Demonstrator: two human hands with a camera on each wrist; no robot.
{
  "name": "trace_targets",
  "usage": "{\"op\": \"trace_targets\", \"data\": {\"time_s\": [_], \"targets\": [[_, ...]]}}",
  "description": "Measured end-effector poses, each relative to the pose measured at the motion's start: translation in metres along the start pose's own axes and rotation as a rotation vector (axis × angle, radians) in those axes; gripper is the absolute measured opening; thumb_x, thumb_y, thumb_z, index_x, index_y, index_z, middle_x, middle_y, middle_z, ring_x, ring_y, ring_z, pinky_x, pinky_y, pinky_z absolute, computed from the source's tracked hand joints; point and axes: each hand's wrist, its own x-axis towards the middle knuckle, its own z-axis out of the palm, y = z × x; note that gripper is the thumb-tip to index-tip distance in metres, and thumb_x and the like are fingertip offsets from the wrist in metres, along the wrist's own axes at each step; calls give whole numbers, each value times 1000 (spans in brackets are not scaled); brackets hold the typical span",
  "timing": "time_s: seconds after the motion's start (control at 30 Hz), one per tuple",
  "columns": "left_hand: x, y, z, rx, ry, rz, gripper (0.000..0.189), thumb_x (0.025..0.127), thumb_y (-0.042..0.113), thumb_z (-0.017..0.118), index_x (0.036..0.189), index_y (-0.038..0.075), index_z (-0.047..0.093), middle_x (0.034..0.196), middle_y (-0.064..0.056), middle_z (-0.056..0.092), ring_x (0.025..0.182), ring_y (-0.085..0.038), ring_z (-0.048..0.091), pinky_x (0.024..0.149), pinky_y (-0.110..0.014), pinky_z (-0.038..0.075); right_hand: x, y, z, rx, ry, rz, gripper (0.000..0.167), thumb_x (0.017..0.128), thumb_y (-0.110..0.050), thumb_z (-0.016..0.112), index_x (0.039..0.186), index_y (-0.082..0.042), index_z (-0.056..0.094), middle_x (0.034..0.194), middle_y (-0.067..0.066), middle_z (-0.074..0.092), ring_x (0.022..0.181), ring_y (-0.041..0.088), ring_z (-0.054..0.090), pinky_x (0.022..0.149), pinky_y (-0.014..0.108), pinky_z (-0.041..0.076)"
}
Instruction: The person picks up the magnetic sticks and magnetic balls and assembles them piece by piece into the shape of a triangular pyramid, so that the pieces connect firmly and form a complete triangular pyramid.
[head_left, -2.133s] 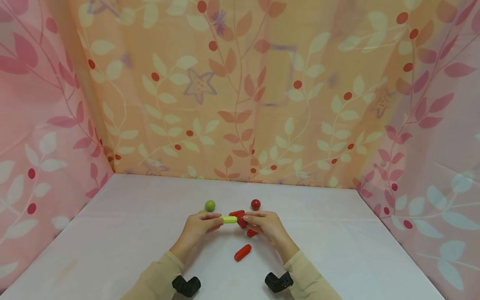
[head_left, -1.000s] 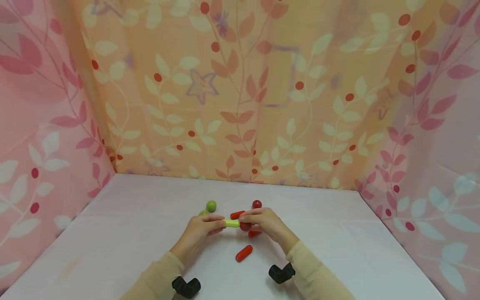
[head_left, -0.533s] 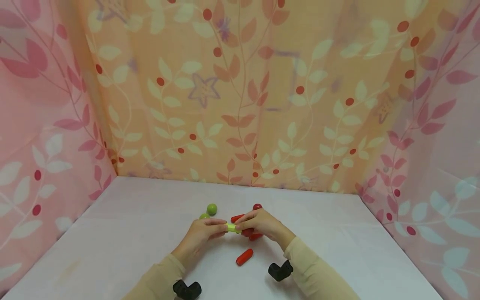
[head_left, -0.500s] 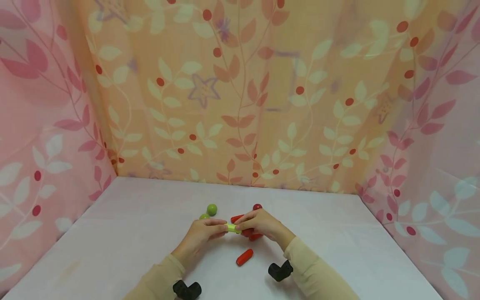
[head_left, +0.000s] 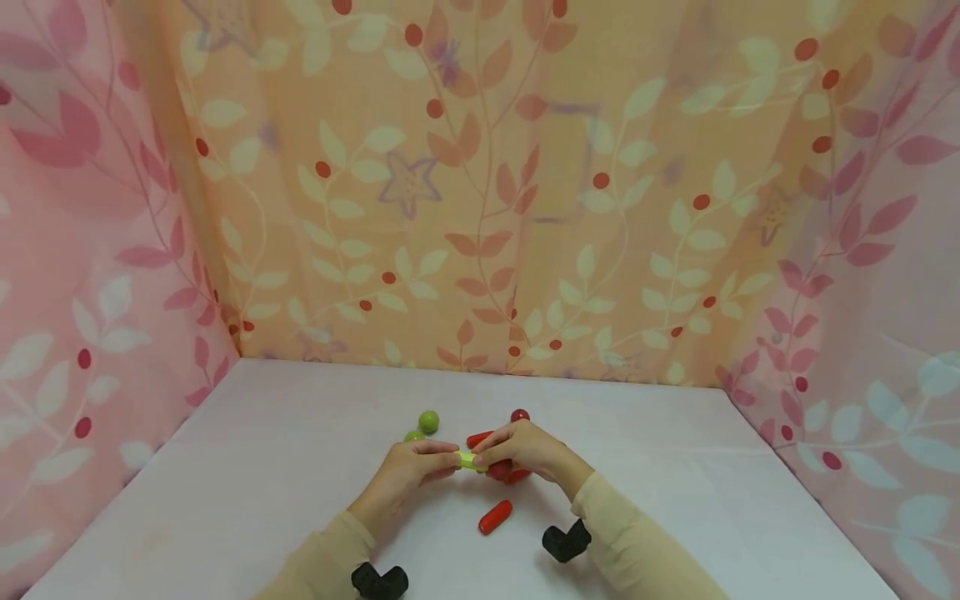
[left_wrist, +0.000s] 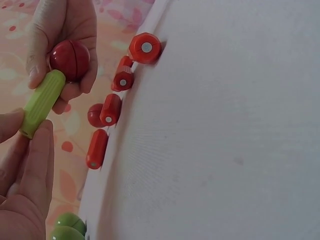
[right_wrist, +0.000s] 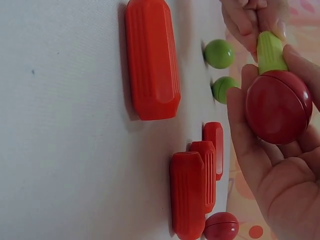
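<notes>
A yellow-green magnetic building stick (head_left: pixel 468 460) is pinched near its left end by my left hand (head_left: pixel 408 468), between thumb and fingertips. Its other end meets a dark red ball (right_wrist: pixel 275 110), which my right hand (head_left: pixel 528 450) holds in curled fingers. The right thumb lies along the stick beside the joint, seen in the left wrist view. From the head, most of the ball is covered by the right fingers. Both hands are held just above the white table (head_left: pixel 300 433). Nearest below them lies a red magnetic stick (head_left: pixel 495 517).
More red sticks (right_wrist: pixel 187 195) lie beneath and behind the right hand, with another red ball (head_left: pixel 520 416) beyond. Two green balls, one farther back (head_left: pixel 429 422) and one nearer (head_left: pixel 414 436), sit behind the left hand. Patterned cloth walls (head_left: pixel 480 183) enclose the table's back and sides.
My right fingers have shifted left over the red ball onto the end of the yellow-green stick, covering more of both. The left hand keeps its pinch. The loose pieces lie as before.
</notes>
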Motion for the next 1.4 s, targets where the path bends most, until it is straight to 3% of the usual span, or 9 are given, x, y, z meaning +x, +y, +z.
{"op": "trace_targets", "data": {"time_s": [0.2,0.4,0.53,0.7,0.9,1.03,1.17,1.4], "targets": [[-3,0,2,7,28,-12,34,85,11,77,112,-9,70,102,-9,74,86,-13,72,82,-29,60,0,2,1,4,13,2,24,84,-24,79,101,-8,79,89,1,76,79,13,67,72,24,55],[-3,2,-8,70,30,19,39,84,11,77,116,-9,68,107,-8,72,87,-9,69,83,-28,59,1,3,4,23,40,21,26,83,-26,80,102,-9,79,91,1,75,86,16,63,72,24,52],[0,5,-16,89,83,31,36,85,10,77,115,-8,69,104,-10,75,90,-11,71,84,-28,59,2,5,3,44,58,35,26,83,-26,80,102,-9,79,91,4,76,90,18,63,74,24,53],[4,9,-30,201,207,78,30,86,13,76,112,-1,72,104,-10,76,91,-10,69,79,-23,56,1,7,3,62,71,52,25,83,-25,80,102,-8,79,92,4,76,92,19,61,76,25,54],[12,11,-45,297,292,94,37,85,21,78,118,4,71,115,-10,74,104,-17,66,81,-20,49,2,11,2,68,76,49,25,83,-23,80,103,-8,79,91,3,76,94,19,61,77,25,54],[18,11,-52,313,314,83,44,87,23,76,125,4,67,124,-11,70,118,-24,62,89,-24,48,3,12,2,70,83,36,25,83,-23,80,102,-7,79,91,2,75,94,18,60,77,24,54],[21,10,-56,338,325,66,45,88,22,75,126,1,66,124,-15,70,121,-29,61,97,-35,50,3,12,1,54,98,25,25,82,-23,81,101,-7,79,93,2,76,92,16,61,77,24,53],[23,5,-55,351,259,14,49,85,21,77,125,-4,64,124,-20,68,116,-31,62,91,-37,54,0,14,-1,15,141,46,25,82,-23,80,102,-7,79,95,1,75,93,18,59,78,26,52]]}}
